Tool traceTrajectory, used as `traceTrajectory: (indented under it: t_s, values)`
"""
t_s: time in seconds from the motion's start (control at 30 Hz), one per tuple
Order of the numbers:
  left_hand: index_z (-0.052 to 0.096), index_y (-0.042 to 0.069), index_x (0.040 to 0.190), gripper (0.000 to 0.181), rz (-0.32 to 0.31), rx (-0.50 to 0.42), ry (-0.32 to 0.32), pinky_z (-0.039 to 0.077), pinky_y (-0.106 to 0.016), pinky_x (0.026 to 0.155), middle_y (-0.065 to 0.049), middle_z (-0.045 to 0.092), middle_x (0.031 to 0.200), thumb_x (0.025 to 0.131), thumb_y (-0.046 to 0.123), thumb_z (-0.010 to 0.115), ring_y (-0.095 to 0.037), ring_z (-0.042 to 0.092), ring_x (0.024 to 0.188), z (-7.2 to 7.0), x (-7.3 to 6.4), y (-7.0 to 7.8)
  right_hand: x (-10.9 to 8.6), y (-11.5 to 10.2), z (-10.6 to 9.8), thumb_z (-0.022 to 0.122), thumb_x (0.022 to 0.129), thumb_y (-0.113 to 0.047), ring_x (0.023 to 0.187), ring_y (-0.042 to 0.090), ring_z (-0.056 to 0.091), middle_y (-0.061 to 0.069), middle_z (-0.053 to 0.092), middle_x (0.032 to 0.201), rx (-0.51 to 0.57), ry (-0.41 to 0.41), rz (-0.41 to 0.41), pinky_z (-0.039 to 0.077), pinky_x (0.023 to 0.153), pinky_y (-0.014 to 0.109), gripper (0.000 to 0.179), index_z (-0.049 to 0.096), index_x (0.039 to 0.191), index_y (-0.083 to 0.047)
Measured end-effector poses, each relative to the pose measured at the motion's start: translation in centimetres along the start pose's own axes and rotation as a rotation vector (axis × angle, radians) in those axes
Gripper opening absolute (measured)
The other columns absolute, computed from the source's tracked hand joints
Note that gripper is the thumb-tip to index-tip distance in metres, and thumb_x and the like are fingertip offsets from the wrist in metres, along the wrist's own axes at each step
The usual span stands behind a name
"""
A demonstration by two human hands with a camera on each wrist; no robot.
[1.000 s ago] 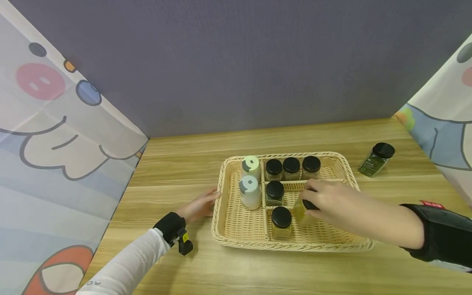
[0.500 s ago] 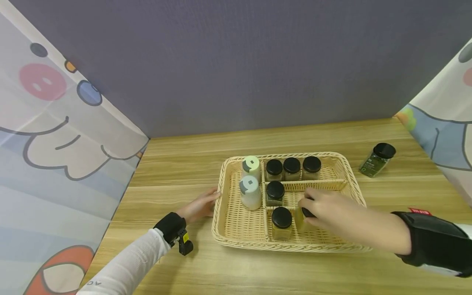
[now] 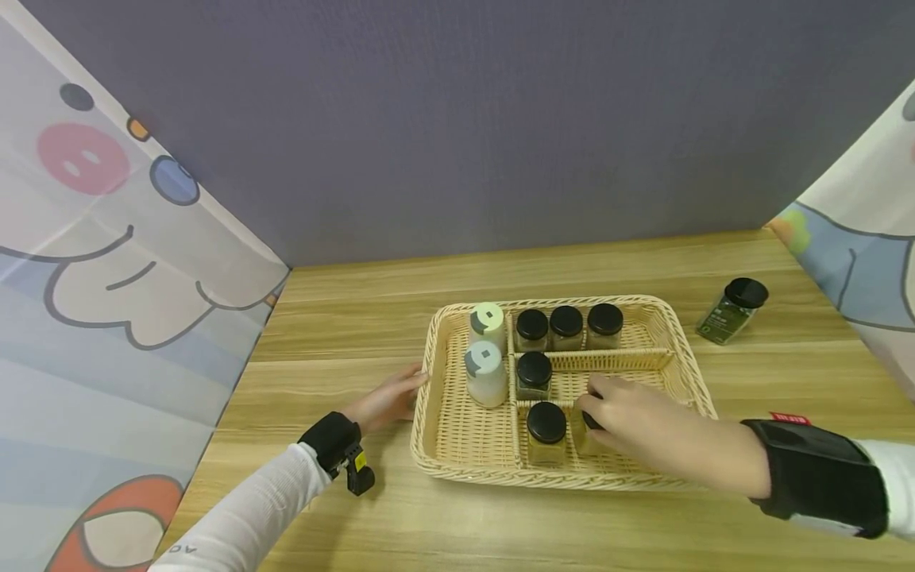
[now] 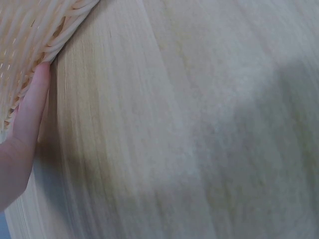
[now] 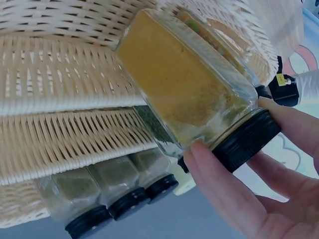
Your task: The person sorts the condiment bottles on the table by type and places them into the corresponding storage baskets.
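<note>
In the head view my right hand (image 3: 632, 413) pinches a square glass spice jar (image 5: 182, 82) by its black lid, in the basket's front right compartment. Yellow-brown powder fills it, as the right wrist view shows. Just left of it stands a similar jar (image 3: 546, 433) of yellow powder. My left hand (image 3: 386, 403) touches the left side of the wicker basket (image 3: 422, 433); a straight finger (image 4: 34, 102) lies along the woven wall in the left wrist view. The rest of that hand's fingers are partly hidden.
Three black-lidded jars (image 3: 566, 327) stand in the back compartment, one jar (image 3: 534, 377) in the middle one. Two pale-capped shakers (image 3: 486, 377) occupy the left compartment. A green-labelled jar (image 3: 731, 311) stands on the table right of the basket. A grey wall rises behind.
My right hand has lowered slightly and shifted toward the front with the spice jar, which now sits beside the other yellow jar. My left hand has stayed in place.
</note>
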State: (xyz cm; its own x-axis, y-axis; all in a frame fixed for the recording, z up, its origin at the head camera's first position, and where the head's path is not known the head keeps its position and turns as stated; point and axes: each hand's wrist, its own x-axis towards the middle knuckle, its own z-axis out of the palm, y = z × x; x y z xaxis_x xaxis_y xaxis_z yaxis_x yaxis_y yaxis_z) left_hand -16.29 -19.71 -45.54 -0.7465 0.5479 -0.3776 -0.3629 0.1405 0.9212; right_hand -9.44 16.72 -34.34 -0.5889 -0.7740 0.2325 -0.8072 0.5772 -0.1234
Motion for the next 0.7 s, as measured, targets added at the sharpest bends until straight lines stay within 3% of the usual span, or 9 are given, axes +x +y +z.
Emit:
traceTrajectory:
  t_s: [0.27, 0.7]
  values:
    - [0.012, 0.016, 0.138, 0.046, -0.004, 0.0, 0.006, 0.032, -0.06, 0.094, -0.02, 0.019, 0.144, 0.097, 0.027, 0.03, -0.033, 0.021, 0.127, 0.0, 0.0, 0.0, 0.0, 0.1, 0.6, 0.073, 0.066, -0.016, 0.061, 0.014, 0.049, 0.004, 0.049, 0.076, 0.027, -0.04, 0.039, 0.051, 0.049, 0.024, 0.028, 0.058, 0.085, -0.002]
    - [0.011, 0.016, 0.138, 0.046, -0.007, 0.004, 0.003, 0.031, -0.061, 0.095, -0.019, 0.018, 0.144, 0.097, 0.028, 0.029, -0.033, 0.019, 0.128, 0.0, 0.0, 0.0, 0.0, 0.5, 1.9, 0.074, 0.065, -0.015, 0.056, 0.011, 0.044, 0.002, 0.046, 0.072, 0.033, -0.036, 0.039, 0.047, 0.045, 0.022, 0.027, 0.059, 0.084, -0.001]
